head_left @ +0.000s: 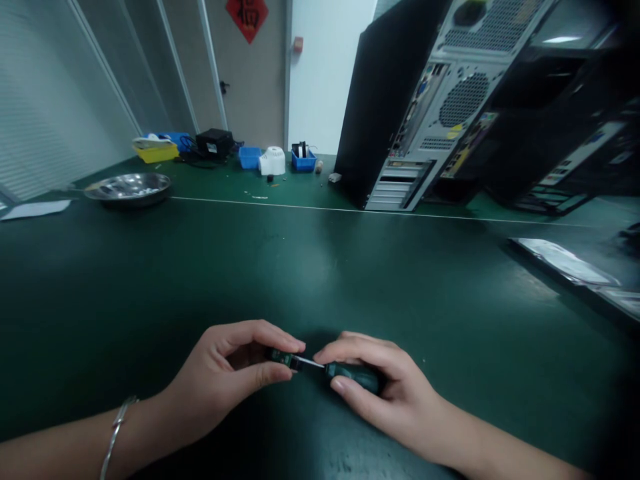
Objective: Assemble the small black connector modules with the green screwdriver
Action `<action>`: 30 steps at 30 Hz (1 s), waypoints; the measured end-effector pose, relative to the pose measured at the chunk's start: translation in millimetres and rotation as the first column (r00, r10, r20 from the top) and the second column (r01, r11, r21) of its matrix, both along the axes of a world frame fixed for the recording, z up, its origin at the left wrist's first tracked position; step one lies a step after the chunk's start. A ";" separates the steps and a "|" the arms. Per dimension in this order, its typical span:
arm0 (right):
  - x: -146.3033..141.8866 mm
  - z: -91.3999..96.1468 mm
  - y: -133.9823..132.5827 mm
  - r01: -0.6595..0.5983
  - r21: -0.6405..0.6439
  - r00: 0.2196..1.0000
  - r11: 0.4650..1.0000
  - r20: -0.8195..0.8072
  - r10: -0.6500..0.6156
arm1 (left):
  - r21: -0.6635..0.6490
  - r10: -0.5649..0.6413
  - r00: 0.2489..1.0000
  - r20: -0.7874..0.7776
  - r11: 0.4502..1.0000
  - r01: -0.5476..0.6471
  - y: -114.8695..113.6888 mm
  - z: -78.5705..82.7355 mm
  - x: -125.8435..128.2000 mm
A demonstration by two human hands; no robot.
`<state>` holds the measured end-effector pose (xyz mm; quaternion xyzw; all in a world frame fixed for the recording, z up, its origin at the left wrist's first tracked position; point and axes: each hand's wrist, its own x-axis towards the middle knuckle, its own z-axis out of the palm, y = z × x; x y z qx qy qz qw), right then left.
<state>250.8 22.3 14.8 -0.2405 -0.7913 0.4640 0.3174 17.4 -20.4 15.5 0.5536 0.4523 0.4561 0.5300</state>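
Note:
Between the thumb and fingers of my left hand is a small green circuit board with a dark part at its right end. My right hand is closed around the dark green handle of a screwdriver. Its thin metal shaft points left, and the tip meets the dark end of the board; the exact contact is too small to make out. Both hands are low over the green table, near its front.
A metal bowl stands at the left. Behind are a yellow bin, blue bins, a black box and a white housing. Computer towers fill the back right. A flat metallic panel lies at the right.

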 end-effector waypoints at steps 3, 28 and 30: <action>0.2 -0.1 -0.5 0.002 0.001 1.000 1.000 -0.001 -0.002 | -0.027 -0.013 1.000 0.016 1.000 0.013 0.0 -0.3 0.2; 0.2 -4.6 -2.4 0.095 0.038 0.995 0.995 0.028 -0.096 | -0.170 -0.143 0.990 -0.002 0.975 0.141 0.3 -6.9 -1.2; 0.5 -5.3 -2.4 0.094 0.039 0.995 0.995 0.022 -0.095 | -0.155 -0.143 0.988 -0.051 0.979 0.133 -1.5 -5.2 -1.7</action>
